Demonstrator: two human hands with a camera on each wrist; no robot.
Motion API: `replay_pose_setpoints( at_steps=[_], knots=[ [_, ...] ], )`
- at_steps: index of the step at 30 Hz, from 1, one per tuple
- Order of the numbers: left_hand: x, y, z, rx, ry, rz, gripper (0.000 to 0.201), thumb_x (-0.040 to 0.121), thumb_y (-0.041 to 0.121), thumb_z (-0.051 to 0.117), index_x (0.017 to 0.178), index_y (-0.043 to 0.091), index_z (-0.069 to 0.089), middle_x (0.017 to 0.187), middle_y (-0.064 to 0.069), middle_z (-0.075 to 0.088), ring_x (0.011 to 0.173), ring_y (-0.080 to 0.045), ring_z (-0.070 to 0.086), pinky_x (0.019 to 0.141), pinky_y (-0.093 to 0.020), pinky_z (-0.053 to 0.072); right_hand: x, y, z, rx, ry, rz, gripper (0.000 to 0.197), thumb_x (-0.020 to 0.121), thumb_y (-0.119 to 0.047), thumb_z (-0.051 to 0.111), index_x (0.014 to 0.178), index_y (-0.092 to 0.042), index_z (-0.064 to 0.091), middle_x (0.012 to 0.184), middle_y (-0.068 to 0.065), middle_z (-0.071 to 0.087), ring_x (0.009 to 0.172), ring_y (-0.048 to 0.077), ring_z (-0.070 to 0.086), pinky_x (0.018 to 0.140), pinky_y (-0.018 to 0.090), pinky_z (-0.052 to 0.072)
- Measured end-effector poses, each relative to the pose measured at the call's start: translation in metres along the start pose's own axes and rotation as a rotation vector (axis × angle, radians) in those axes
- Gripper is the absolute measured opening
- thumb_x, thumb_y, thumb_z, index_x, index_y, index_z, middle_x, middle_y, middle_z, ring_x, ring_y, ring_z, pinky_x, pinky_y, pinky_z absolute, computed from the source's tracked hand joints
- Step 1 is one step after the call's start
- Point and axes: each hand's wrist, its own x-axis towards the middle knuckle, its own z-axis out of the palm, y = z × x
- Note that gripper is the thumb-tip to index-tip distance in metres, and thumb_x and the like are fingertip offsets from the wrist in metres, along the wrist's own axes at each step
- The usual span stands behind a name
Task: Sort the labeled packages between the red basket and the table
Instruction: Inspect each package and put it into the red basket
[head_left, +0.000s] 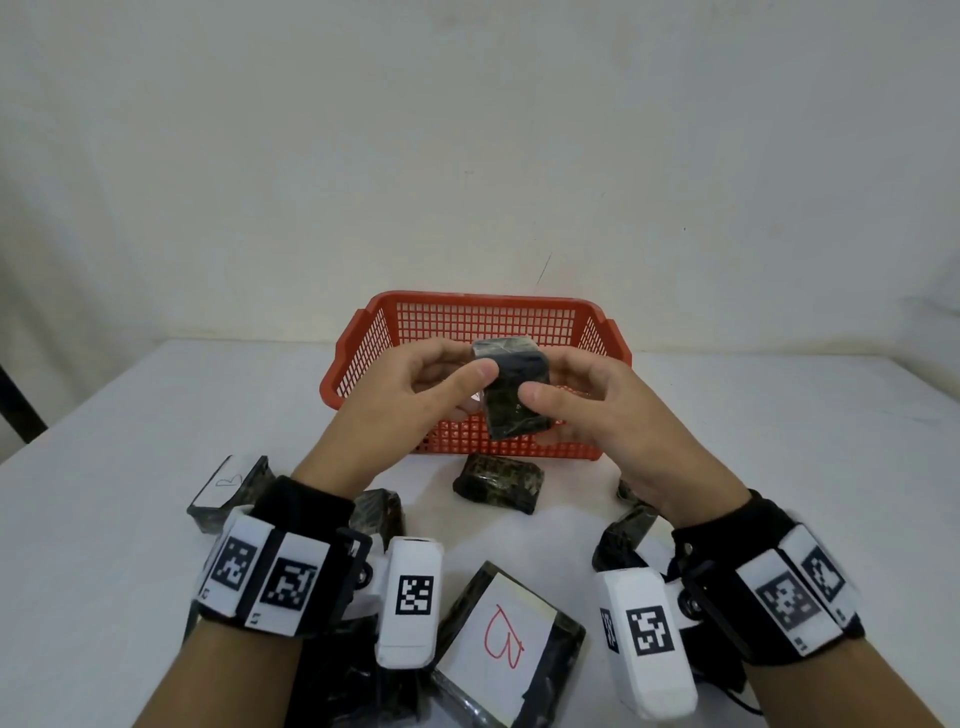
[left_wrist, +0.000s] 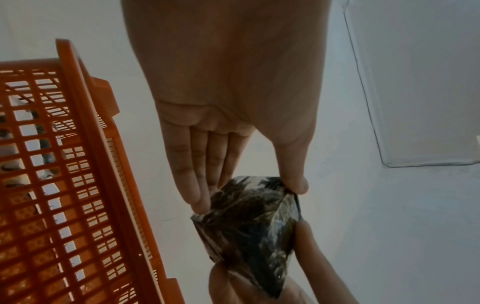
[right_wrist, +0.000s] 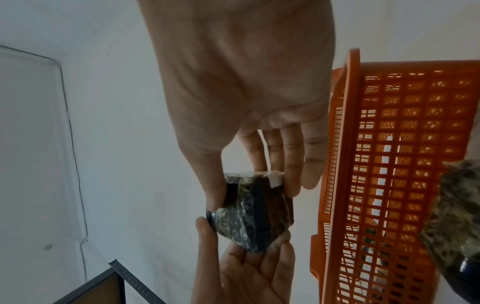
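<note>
We hold one dark wrapped package (head_left: 511, 387) up between both hands, in the air over the near part of the red basket (head_left: 363, 332). Our left hand (head_left: 415, 395) pinches it from the 9 o'clock side, thumb on the near face and fingers behind. Our right hand (head_left: 597, 410) pinches it from 3 o'clock the same way, thumb in front. In the left wrist view the left hand's fingers (left_wrist: 192, 174) lie straight along one face while the thumb presses the opposite corner of the package (left_wrist: 249, 222). In the right wrist view a bit of white paper shows at the package's (right_wrist: 252, 209) top edge under the right hand's fingers (right_wrist: 291, 164), but we cannot read any letter on it.

The basket sits at 12 o'clock on the white table (head_left: 130, 405), against the wall. Whether anything lies in it we cannot tell; our hands cover most of its floor.

Just outside its near wall, at 6 o'clock from the held one, lies a second package (head_left: 498, 483), no label showing. At 8 o'clock a third package (head_left: 228, 488) shows a white label with a faint B. Nearest us, between our wrists, a large package (head_left: 509, 639) bears a red B on white paper. More dark packages lie partly hidden beneath both wrists.
</note>
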Motion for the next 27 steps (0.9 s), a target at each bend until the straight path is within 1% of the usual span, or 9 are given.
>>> replay_pose_setpoints(
  at_steps=[4,7,11,13,15,20,23,25,27],
  knots=[
    [0.001,0.000,0.002,0.019,-0.016,-0.001,0.054,0.083,0.056,0.053,0.120,0.020,0.069,0.091,0.010,0.077,0.082,-0.005,0.073,0.079,-0.026,0.059,0.002,0.001,0.002,-0.068,0.061,-0.061,0.051,0.079,-0.049,0.072,0.123,-0.022,0.073,0.111,-0.003,0.079,0.106,0.015,0.075,0.099,0.044,0.059],
    [0.000,-0.004,0.001,0.061,-0.062,-0.009,0.050,0.090,0.060,0.056,0.122,0.024,0.068,0.098,0.009,0.076,0.089,-0.004,0.072,0.083,-0.027,0.058,0.004,0.005,0.002,-0.121,0.056,-0.057,0.051,0.081,-0.052,0.070,0.121,-0.022,0.074,0.109,-0.004,0.080,0.105,0.013,0.074,0.097,0.040,0.060],
    [0.000,-0.010,-0.002,0.101,-0.165,-0.030,0.061,0.075,0.054,0.073,0.131,0.034,0.059,0.113,0.010,0.072,0.100,-0.009,0.070,0.092,-0.032,0.059,0.006,0.010,0.003,-0.067,0.056,-0.023,0.055,0.081,-0.055,0.064,0.116,-0.014,0.076,0.105,0.001,0.081,0.096,0.015,0.077,0.086,0.033,0.063],
    [0.001,-0.013,-0.004,0.099,-0.172,-0.020,0.074,0.067,0.053,0.079,0.134,0.033,0.056,0.114,0.009,0.070,0.102,-0.010,0.069,0.091,-0.029,0.058,0.007,0.009,0.001,-0.032,0.037,0.022,0.056,0.084,-0.057,0.058,0.112,-0.013,0.077,0.103,0.003,0.081,0.089,0.016,0.077,0.083,0.030,0.062],
    [0.001,-0.014,-0.003,0.119,-0.165,0.003,0.079,0.066,0.051,0.083,0.136,0.032,0.053,0.117,0.009,0.067,0.106,-0.008,0.067,0.089,-0.025,0.056,0.006,0.007,-0.001,-0.008,0.005,0.060,0.057,0.086,-0.058,0.056,0.112,-0.013,0.078,0.104,0.004,0.081,0.086,0.017,0.076,0.086,0.033,0.063],
    [0.000,-0.008,0.005,0.165,-0.038,0.082,0.066,0.078,0.030,0.082,0.135,0.029,0.050,0.111,0.014,0.061,0.097,0.002,0.061,0.075,-0.014,0.053,0.004,0.005,0.001,-0.038,0.003,0.059,0.040,0.100,-0.046,0.053,0.114,-0.015,0.074,0.106,0.002,0.080,0.092,0.018,0.078,0.083,0.033,0.064],
    [0.001,-0.008,0.004,0.173,0.058,0.113,0.066,0.075,0.026,0.085,0.131,0.030,0.051,0.106,0.011,0.061,0.095,-0.002,0.059,0.076,-0.025,0.058,0.005,0.005,0.003,-0.083,0.080,0.018,0.032,0.104,-0.038,0.054,0.118,-0.017,0.072,0.102,-0.001,0.080,0.084,0.013,0.077,0.078,0.029,0.063],
    [0.002,-0.009,0.003,0.184,0.071,0.124,0.068,0.072,0.023,0.088,0.128,0.031,0.050,0.102,0.004,0.061,0.093,-0.007,0.060,0.077,-0.032,0.058,0.004,0.005,0.004,-0.041,0.056,0.033,0.039,0.099,-0.047,0.056,0.122,-0.019,0.071,0.105,-0.001,0.080,0.085,0.012,0.077,0.077,0.028,0.063],
    [0.001,-0.008,0.005,0.221,0.030,0.149,0.070,0.070,0.022,0.090,0.125,0.034,0.048,0.102,0.003,0.059,0.095,-0.010,0.061,0.077,-0.031,0.058,0.004,0.006,0.007,-0.018,0.035,0.052,0.046,0.092,-0.052,0.059,0.122,-0.020,0.070,0.105,-0.002,0.080,0.089,0.010,0.077,0.078,0.027,0.063]
  ],
)
